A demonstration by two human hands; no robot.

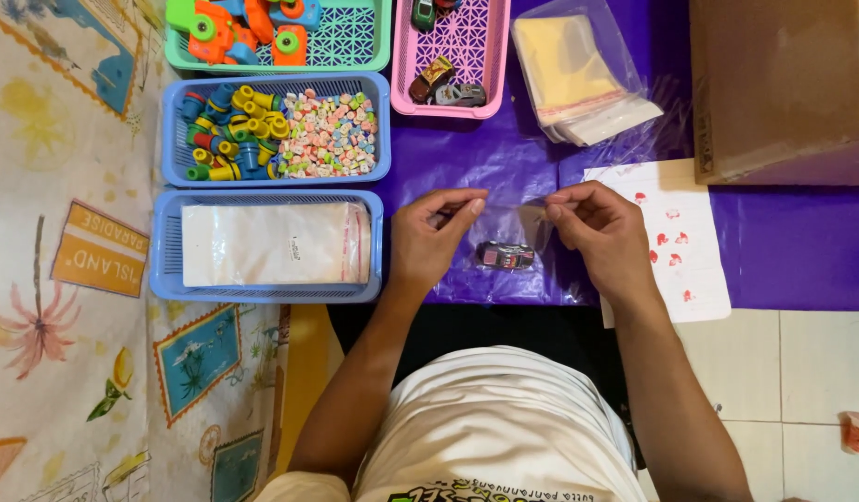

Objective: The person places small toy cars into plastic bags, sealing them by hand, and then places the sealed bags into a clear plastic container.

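My left hand (431, 237) and my right hand (604, 232) each pinch one top corner of a small clear plastic bag (513, 223) stretched between them above the purple sheet (783, 246). A small dark toy car (505, 256) lies at the bottom of that bag, between my hands. The bag's mouth is up by my fingertips.
A blue basket (165, 251) with flat clear bags sits left of my hands. Behind it stand a blue basket (381, 130) of small candies and coloured whistles, a green basket (355, 46) of toys and a pink basket (490, 56) of toy cars. A stack of clear bags (578, 79), a cardboard box (783, 84) and a sticker sheet (690, 242) lie to the right.
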